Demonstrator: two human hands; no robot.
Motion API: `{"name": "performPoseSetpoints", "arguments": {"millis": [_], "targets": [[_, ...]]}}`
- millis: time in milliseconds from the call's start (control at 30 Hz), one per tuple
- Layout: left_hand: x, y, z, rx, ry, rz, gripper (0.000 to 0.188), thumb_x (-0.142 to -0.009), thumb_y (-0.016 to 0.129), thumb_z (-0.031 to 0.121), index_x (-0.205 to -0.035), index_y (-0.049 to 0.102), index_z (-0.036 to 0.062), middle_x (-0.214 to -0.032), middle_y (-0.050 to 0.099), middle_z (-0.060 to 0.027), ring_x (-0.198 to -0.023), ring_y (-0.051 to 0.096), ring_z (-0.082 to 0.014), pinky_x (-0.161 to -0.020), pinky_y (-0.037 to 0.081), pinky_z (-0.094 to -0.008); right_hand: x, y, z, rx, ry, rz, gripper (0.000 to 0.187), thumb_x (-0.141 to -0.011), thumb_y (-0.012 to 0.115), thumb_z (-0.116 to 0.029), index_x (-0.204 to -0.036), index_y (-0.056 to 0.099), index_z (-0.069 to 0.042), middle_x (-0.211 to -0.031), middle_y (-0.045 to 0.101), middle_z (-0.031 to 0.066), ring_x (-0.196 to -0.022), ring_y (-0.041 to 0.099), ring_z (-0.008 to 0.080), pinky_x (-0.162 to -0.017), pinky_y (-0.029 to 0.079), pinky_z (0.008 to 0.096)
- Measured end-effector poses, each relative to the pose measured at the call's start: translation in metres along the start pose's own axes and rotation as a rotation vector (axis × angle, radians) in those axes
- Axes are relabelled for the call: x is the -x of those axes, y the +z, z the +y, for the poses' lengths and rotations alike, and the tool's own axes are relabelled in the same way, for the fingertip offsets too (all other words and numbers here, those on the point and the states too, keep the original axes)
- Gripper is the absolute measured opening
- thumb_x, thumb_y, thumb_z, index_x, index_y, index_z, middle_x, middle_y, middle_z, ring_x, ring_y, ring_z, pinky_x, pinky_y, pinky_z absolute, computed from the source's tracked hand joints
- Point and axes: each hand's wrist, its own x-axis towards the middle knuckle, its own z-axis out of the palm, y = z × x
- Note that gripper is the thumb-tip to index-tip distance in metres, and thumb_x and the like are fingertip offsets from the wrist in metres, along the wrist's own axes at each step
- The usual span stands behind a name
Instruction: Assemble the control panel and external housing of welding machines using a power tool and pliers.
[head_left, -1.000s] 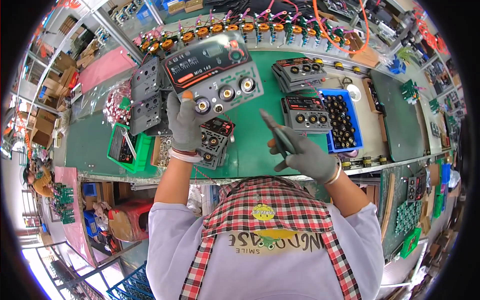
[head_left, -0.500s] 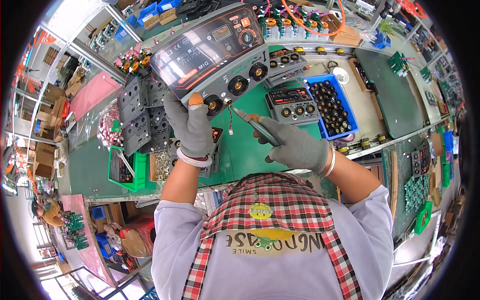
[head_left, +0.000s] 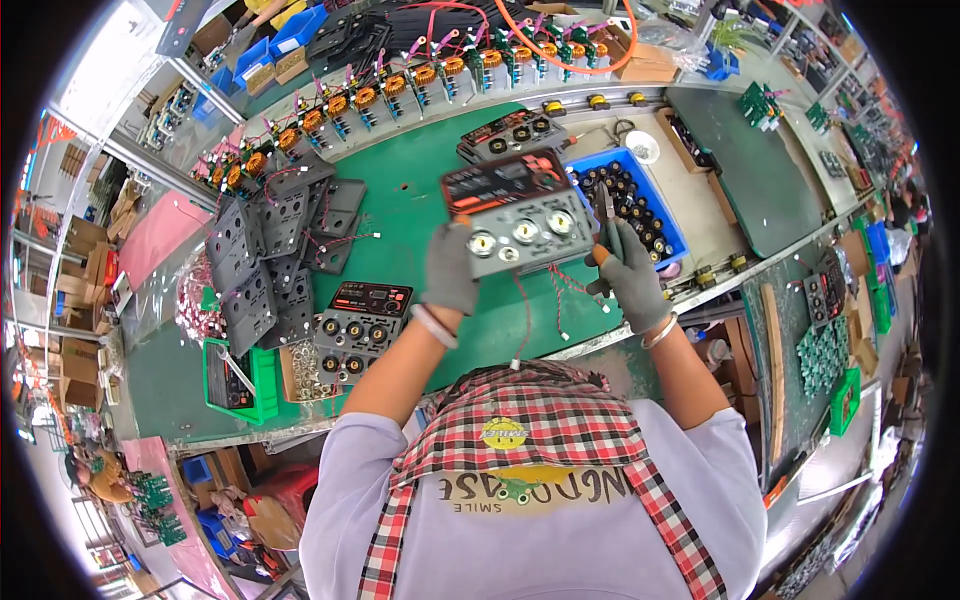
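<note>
My gloved left hand (head_left: 450, 268) grips the left edge of a grey and black machine front panel (head_left: 513, 247), holding it tilted over the green tabletop (head_left: 400, 215). Three round brass-centred sockets line the panel's lower part, and thin wires with small white plugs (head_left: 516, 362) hang beneath it. Just right of the panel, my gloved right hand (head_left: 635, 283) is closed around a pair of pliers (head_left: 609, 212). The tool's jaws point away from me, above the near-left part of a blue bin (head_left: 678, 238) of black sockets.
Another panel (head_left: 510, 135) lies behind the held one. At left are stacked grey panels (head_left: 245, 260), a finished-looking panel (head_left: 362, 325) and a green tray (head_left: 262, 385). Copper-coil circuit boards (head_left: 395, 85) line the back edge; a white bowl (head_left: 643, 148) sits beyond the bin.
The panel has moved down and right, away from my head, to lower over the table. The pliers have left its socket underside and shifted right, jaws now pointing away from me.
</note>
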Motion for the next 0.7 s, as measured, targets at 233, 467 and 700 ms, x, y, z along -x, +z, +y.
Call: {"name": "performPoseSetpoints", "arguments": {"millis": [233,467,700], "targets": [[-0.017,0.089,-0.019,-0.511,-0.107,-0.457,0.031,-0.078,0.042,0.013,-0.104,0.052,0.001,-0.097,0.055,-0.0172,-0.091,0.052,-0.0258,-0.075,0.04,-0.035,-0.07,-0.059,0.077,0.271,-0.039,0.093,0.044,-0.076,0.055,-0.012,-0.118,0.045,-0.005,-0.082,0.053,0.0012,-0.066,0.049,0.0083,-0.057,0.044,0.0214],[-0.017,0.085,0.015,-0.059,-0.355,-0.349,0.027,-0.081,0.049,0.035,-0.088,0.062,0.0129,-0.08,0.061,-0.0135,-0.073,0.059,-0.0333,-0.063,0.047,-0.0418,-0.099,-0.096,0.103,0.648,-0.141,-0.138,0.042,-0.076,0.056,-0.017,-0.113,0.048,0.002,-0.1,0.058,0.0132,-0.09,0.054,0.0233,-0.081,0.04,0.032],[-0.022,0.086,0.011,-0.156,-0.653,-0.519,0.027,-0.083,0.045,0.037,-0.093,0.061,0.0171,-0.091,0.059,-0.0128,-0.082,0.059,-0.0318,-0.064,0.047,-0.0424,-0.116,-0.093,0.101,0.912,-0.091,-0.185,0.05,-0.077,0.055,-0.024,-0.118,0.044,0.002,-0.109,0.054,0.0179,-0.099,0.052,0.0284,-0.084,0.039,0.0334]]}}
